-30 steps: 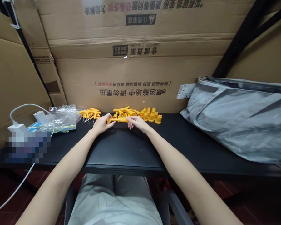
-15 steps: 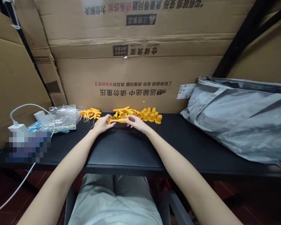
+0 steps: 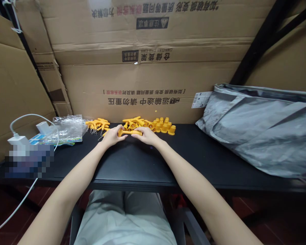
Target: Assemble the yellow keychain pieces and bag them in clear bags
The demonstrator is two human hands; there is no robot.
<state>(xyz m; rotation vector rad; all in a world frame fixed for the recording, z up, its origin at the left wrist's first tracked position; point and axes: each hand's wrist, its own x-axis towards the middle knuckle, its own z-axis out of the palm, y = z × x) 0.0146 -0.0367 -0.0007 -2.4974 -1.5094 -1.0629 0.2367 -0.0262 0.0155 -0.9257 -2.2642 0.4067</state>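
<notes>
A yellow plastic corkscrew (image 3: 129, 132) lies sideways between my two hands, just above the black table. My left hand (image 3: 113, 136) is closed round its wide, flared end. At its other end, the fingers of my right hand (image 3: 149, 136) pinch the handle. Beyond my hands is a heap of yellow corkscrew pieces (image 3: 135, 119), some with open bell mouths facing me. To the right of that heap stand several yellow cup-shaped bases (image 3: 164, 127) in a cluster. Left of my left hand, yellow handles with metal spirals (image 3: 98, 124) are piled together.
The black table (image 3: 132, 163) ends at a printed cardboard wall (image 3: 148, 75). Clear plastic bags (image 3: 68, 127) lie at the left, with a white charger (image 3: 19, 141) and its cable nearby. A large grey bag (image 3: 257, 132) occupies the right side.
My right hand has closed in further on the corkscrew's handle, its fingers now bent round the end. My left hand keeps its hold, and the piles look unchanged.
</notes>
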